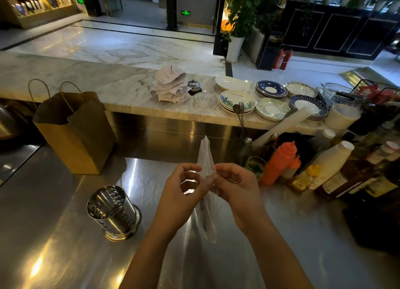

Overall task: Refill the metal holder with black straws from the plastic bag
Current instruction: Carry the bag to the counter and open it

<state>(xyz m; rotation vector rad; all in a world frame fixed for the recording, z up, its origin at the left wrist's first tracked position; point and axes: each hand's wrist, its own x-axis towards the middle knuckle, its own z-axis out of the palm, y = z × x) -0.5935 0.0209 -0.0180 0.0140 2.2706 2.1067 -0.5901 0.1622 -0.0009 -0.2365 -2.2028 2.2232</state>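
I hold a clear plastic bag (206, 156) upright over the steel counter, between both hands. My left hand (184, 189) pinches its left side and my right hand (232, 187) pinches its right side, near the bag's middle. The bag's top points up and its lower part hangs down to the counter between my forearms. A thin dark streak shows inside the lower part; whether it is straws I cannot tell. The perforated metal holder (113, 213) stands on the counter to the left of my left hand, apart from it, and looks empty.
A brown paper bag (73, 128) stands at the back left. Sauce bottles (279, 163) and jars crowd the right side. Stacked plates (237, 100), a bell and spiked receipts (171, 85) sit on the marble ledge behind the steel counter (65, 234).
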